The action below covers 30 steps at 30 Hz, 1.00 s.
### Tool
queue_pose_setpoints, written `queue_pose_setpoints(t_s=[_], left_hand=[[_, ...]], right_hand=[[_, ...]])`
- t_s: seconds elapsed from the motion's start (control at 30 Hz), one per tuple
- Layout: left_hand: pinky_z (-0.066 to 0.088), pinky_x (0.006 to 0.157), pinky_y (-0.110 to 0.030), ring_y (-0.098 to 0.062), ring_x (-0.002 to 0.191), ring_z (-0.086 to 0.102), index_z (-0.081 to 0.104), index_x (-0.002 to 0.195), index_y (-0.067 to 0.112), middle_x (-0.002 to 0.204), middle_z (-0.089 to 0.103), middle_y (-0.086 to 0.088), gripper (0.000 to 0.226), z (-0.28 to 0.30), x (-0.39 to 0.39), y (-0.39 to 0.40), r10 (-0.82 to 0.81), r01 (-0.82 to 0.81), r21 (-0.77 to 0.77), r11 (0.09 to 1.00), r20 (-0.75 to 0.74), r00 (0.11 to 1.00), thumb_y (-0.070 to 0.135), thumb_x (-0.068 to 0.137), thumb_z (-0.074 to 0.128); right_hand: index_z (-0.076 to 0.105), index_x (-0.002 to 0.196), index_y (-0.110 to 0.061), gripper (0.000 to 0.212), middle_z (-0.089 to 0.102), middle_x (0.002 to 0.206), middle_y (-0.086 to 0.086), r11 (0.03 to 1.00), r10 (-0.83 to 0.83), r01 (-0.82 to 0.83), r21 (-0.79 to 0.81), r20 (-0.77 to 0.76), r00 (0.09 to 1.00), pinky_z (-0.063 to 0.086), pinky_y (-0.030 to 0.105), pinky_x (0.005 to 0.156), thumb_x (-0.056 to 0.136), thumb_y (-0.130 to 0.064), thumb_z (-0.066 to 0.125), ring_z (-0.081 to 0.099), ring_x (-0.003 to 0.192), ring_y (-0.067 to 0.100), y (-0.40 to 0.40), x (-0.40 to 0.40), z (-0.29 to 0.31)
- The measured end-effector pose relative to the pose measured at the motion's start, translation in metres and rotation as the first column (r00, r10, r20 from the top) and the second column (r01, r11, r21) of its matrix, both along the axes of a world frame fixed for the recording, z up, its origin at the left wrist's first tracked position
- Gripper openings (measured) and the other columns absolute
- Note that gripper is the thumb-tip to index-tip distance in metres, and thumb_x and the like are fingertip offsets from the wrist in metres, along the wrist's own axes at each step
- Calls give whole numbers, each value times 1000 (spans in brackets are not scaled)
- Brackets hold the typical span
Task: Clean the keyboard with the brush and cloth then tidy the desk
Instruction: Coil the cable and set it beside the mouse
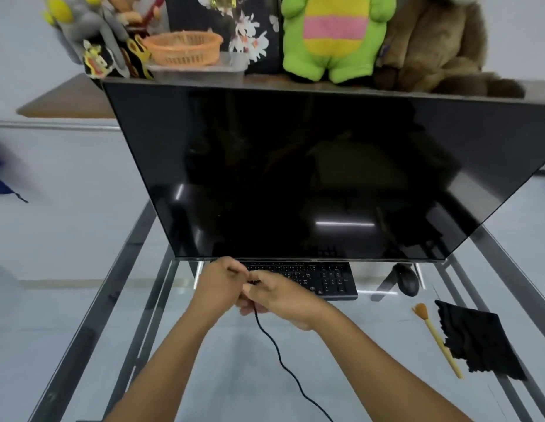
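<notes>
Near the far edge of the glass tabletop [371, 360], the black keyboard [323, 278] lay under the dark monitor [310, 172]. Over its left end, the left hand [217, 284] and right hand [280, 295] met, both pinching a thin black cable [283, 363]. Toward the right edge lay the brush [437, 338] beside the black cloth [475, 339], behind them a mouse [406, 280].

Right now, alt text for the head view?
Both hands, left hand and right hand, pinch a black cable in front of a keyboard under a dark monitor. A brush and black cloth lie at right.
</notes>
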<state>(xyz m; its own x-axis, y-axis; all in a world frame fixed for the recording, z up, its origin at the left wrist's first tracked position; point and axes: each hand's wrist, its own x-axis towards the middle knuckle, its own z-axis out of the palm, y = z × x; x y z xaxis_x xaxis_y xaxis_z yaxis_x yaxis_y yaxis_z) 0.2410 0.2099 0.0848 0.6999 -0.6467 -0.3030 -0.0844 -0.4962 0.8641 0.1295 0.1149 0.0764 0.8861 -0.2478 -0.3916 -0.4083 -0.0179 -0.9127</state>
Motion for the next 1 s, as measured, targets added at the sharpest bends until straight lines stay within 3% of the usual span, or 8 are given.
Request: queue_pose_setpoints(t_s=[0.1,0.2,0.27,0.37,0.53,0.7,0.83,1.0], left_hand=[[56,69,-31,-13,67,67,70,86,20,80,70,-2,16,18,-1,-14,-126,133,-59,989,105,986,22,94,56],[42,88,-23,-6,99,55,71,86,28,98,62,5,31,37,-4,-21,-283,327,-77,942,342,896,48,94,49],[46,83,-22,-8,86,59,69,87,19,88,64,3,41,54,-12,-21,-350,397,-159,904,259,900,50,95,43],[43,53,-27,-13,50,43,58,83,9,57,49,0,37,80,-28,-20,-426,400,-295,868,-28,904,38,101,41],[26,53,-28,-13,48,27,51,72,9,56,29,0,38,125,-52,-26,-481,235,-544,806,-369,795,32,101,42],[42,58,-26,-11,58,44,61,115,-9,70,52,-2,32,156,-49,-37,-554,198,-613,764,-467,689,10,101,40],[32,48,-20,-7,46,30,59,87,9,55,34,6,29,172,-55,-49,-528,-67,-643,763,-679,510,26,101,41],[47,63,-24,-9,54,56,56,81,12,61,52,5,30,203,-44,-63,-450,-505,-713,485,-699,555,21,103,38]], right_hand=[[59,114,-12,20,65,86,-2,987,-43,47,-153,31,999,46,21,64,99,-15,47,55,64,4,-8,-8,32],[66,87,-20,20,64,76,-6,934,-56,70,-352,50,997,42,27,60,98,-23,49,48,62,10,-21,-21,64],[64,76,-17,25,64,73,-3,898,-74,110,-427,101,992,40,29,61,96,-24,51,47,61,9,-32,-32,85],[68,91,-15,21,58,71,-3,886,-114,191,-423,200,973,38,27,58,97,-20,48,44,61,10,-52,-47,113],[64,97,-20,26,47,68,-3,880,-41,167,-444,280,959,39,28,61,102,-20,39,41,59,6,-70,-66,138],[66,94,-32,25,46,70,3,877,-35,205,-436,367,930,35,31,57,102,-31,42,38,64,18,-70,-70,150],[61,91,-22,26,45,66,-1,916,-41,190,-353,390,920,37,27,59,104,-24,38,40,58,8,-69,-66,155],[60,104,-17,24,48,69,-6,893,3,106,-436,244,970,45,26,64,103,-20,37,44,55,1,-64,-60,137]])
